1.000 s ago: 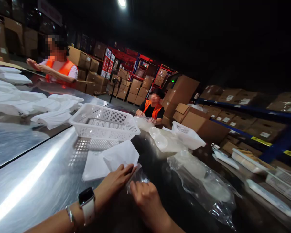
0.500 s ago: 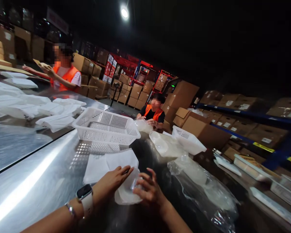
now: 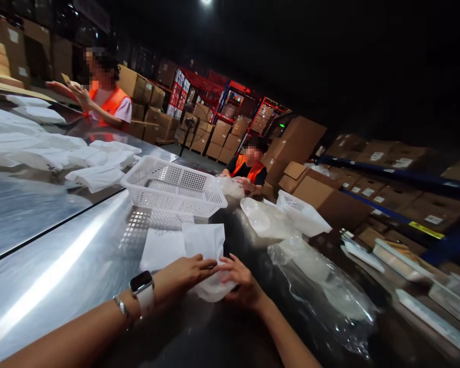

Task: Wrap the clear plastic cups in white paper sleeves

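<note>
Gripping clear plastic pouch (image 3: 214, 287) low centre, left hand (image 3: 184, 273) and right hand (image 3: 240, 283) both pinching it | keep fingertips at its edges | white sheets (image 3: 184, 245) just above, clear of basket (image 3: 174, 190).

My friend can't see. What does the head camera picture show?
Two bare hands, left hand and right hand, hold a soft white bag on a shiny metal table. Behind it sits a white basket; two people in orange vests work farther off.
</note>
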Motion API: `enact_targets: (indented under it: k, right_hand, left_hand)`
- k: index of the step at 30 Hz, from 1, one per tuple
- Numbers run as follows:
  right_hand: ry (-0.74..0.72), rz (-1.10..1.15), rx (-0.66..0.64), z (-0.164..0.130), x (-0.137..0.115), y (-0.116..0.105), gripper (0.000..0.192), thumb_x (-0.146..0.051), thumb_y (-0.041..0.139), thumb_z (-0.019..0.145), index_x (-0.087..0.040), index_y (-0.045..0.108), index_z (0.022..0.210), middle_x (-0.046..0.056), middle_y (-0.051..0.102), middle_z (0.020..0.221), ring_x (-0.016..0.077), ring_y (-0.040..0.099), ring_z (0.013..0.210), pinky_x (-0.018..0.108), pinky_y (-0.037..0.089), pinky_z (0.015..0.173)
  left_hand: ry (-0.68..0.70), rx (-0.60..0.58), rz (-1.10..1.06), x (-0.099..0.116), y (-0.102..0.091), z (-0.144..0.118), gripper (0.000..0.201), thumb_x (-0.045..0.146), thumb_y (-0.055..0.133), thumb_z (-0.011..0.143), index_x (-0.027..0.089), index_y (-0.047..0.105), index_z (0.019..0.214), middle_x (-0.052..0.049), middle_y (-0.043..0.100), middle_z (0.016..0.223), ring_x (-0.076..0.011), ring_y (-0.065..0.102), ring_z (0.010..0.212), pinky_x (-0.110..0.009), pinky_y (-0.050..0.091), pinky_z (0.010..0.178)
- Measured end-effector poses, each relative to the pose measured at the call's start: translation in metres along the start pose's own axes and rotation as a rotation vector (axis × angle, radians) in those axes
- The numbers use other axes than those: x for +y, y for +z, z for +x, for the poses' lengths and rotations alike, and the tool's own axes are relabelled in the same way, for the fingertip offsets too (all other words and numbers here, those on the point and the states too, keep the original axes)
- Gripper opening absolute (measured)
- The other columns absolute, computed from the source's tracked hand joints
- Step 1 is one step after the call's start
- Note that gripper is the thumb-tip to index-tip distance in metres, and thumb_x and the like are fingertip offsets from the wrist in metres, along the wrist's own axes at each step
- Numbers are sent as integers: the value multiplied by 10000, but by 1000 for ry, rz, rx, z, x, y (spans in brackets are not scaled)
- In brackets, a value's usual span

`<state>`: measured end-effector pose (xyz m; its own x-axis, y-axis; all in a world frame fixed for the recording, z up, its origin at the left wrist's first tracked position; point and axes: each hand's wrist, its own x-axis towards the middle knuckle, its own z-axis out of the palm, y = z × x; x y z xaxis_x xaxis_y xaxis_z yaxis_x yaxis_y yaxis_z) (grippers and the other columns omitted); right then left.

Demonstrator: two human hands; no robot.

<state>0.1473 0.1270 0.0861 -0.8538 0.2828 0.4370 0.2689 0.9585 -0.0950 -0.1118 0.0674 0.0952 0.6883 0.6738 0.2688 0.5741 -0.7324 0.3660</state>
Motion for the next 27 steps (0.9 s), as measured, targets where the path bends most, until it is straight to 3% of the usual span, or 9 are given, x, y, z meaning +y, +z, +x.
enact_targets:
  k: [3, 6, 8, 13, 19, 23, 27]
  right_hand:
    - [-43, -86, 201, 9, -10, 3, 81, -239, 540, 825, -208, 593, 878, 42, 717, 832, 213, 693, 991, 454, 478, 1013]
    - [-62, -245, 335, 15, -20, 3, 105, -212, 470, 867, -197, 570, 898, 29, 693, 790, 167, 697, 795, 407, 534, 933]
    - [-66, -317, 355, 18, -26, 1, 153, -249, 431, 927, -191, 569, 895, 43, 687, 822, 162, 680, 774, 388, 541, 900]
    - [9, -606, 292, 24, -45, -6, 286, -234, 333, 993, -177, 601, 911, 81, 667, 840, 209, 626, 809, 388, 498, 849]
    - [297, -939, 170, 34, -75, -3, 209, -12, 481, 775, -177, 602, 818, 77, 597, 753, 213, 483, 638, 377, 387, 622]
    - [393, -824, 110, 31, -78, 5, 108, -103, 618, 720, -195, 563, 734, 86, 566, 797, 239, 471, 718, 383, 375, 641]
    - [309, -613, 78, 23, -65, 6, 254, -7, 660, 665, -207, 626, 816, 64, 573, 952, 224, 487, 880, 348, 378, 773]
  left_hand:
    - [-157, 179, -77, 3, 3, 4, 944, -121, 345, 635, 298, 360, 1480, -61, 501, 1426, -229, 531, 1211, -350, 467, 1000]
    - [-332, 366, -163, 4, 5, 9, 713, -94, 293, 702, 171, 522, 1323, -107, 586, 1218, -205, 602, 1051, -331, 486, 945]
    - [-363, 441, -184, 5, 6, 11, 551, -60, 313, 724, 167, 603, 1134, -84, 610, 1064, -190, 611, 922, -321, 505, 871]
    - [-273, 564, -171, 12, 11, 13, 405, -33, 326, 730, 191, 609, 911, -54, 605, 913, -173, 580, 814, -288, 497, 764]
    - [-164, 638, -298, 27, 19, 14, 351, 6, 368, 778, 207, 604, 941, -49, 615, 933, -160, 591, 823, -266, 495, 757]
    - [-243, 634, -381, 22, 23, 15, 340, 16, 379, 747, 205, 587, 938, -45, 594, 943, -168, 583, 837, -282, 486, 775]
    - [-367, 548, -418, 5, 26, 13, 271, 20, 383, 681, 192, 540, 819, -16, 542, 845, -164, 543, 757, -280, 451, 716]
